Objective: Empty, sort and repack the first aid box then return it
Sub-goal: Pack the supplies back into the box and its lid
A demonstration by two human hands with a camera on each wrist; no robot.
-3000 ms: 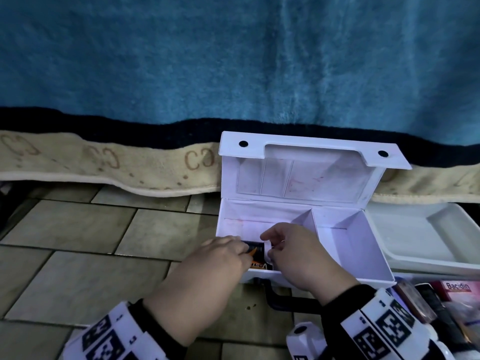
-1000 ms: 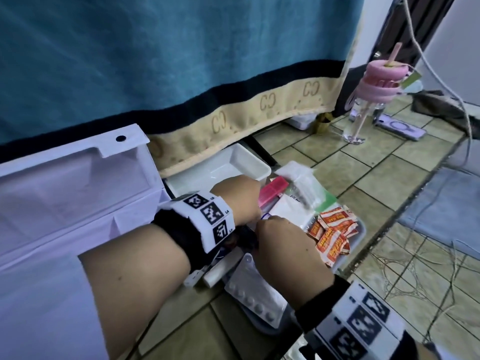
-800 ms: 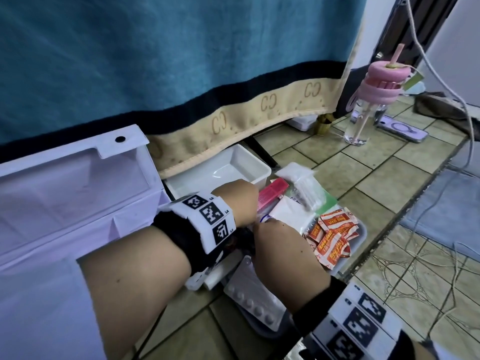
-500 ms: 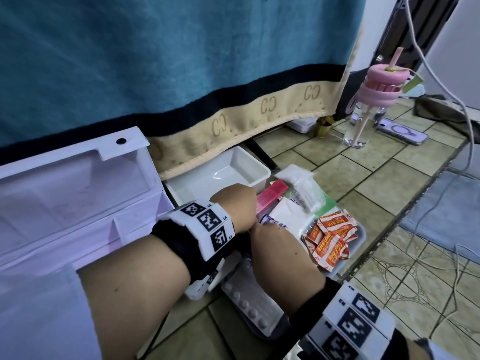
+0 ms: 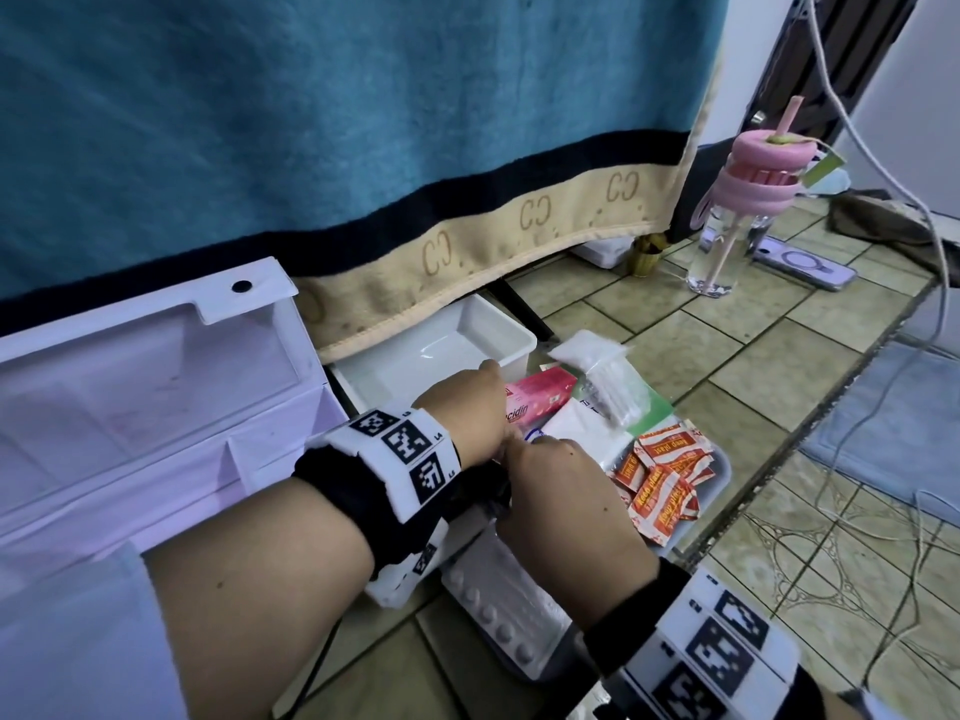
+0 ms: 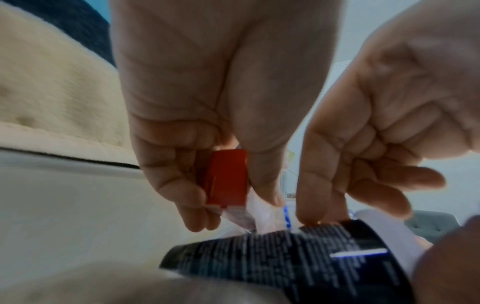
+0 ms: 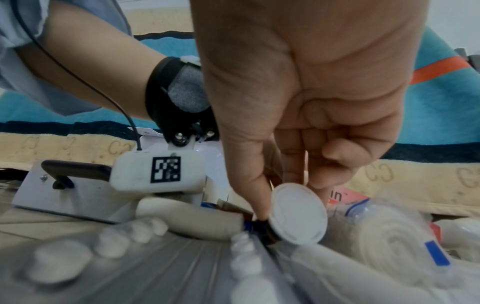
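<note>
The left hand's fingers pinch one small red packet in clear wrap. Just beside them, the right hand's thumb and fingers grasp one black tube near its white round cap. The tube's fine white print is too blurred to read.

Three seconds ago both hands were inside the left compartment of the first aid box, handling a dark item. Now they meet at the centre of the head view, over a grey tray of supplies to the right of the box. The box stands open at the lower left with its lid up.

On the tray lie one pink carton reading "acidin", at least five orange-red sachets with unclear lettering, one bag of cotton swabs and one blister sheet of white tablets. One white bin sits above the hands, against a blanket border marked "CC". One pink-lidded bottle and one phone stand on the floor at the upper right.
</note>
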